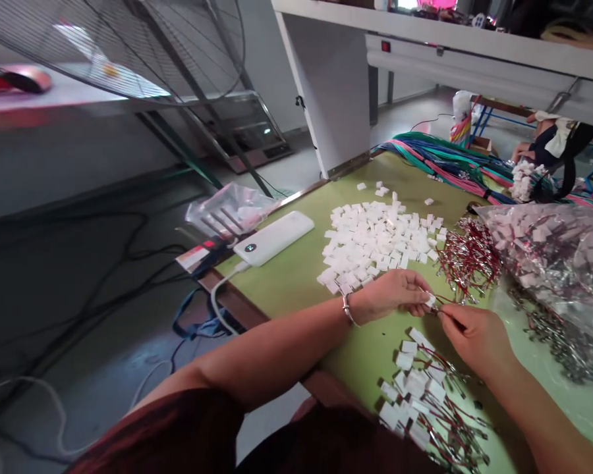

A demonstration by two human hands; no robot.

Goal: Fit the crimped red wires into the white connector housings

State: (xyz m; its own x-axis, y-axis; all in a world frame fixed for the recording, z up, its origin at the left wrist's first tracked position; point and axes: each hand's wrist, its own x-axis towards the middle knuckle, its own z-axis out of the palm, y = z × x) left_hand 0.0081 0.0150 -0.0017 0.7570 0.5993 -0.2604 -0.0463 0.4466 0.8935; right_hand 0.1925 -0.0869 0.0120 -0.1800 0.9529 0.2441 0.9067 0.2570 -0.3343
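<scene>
My left hand [394, 294], a bracelet at its wrist, is closed with a small white connector housing [430, 300] at its fingertips. Close against it, my right hand [477, 334] pinches a thin red wire [443, 300]; whether the wire's end is inside the housing cannot be made out. Beyond my left hand spreads a heap of loose white housings [380, 234]. A pile of short red wires with metal ends [468, 258] lies beyond my right hand. Nearer my body are several white housings with red and dark wires attached [418, 388].
A clear bag of white-ended parts [548, 247] and a pile of dark wired parts [561, 336] lie right. A white power bank [277, 238] with a cable sits left. Coloured wire bundles [435, 158] cross the far edge. A fan [128, 52] stands left; a person [548, 141] sits beyond.
</scene>
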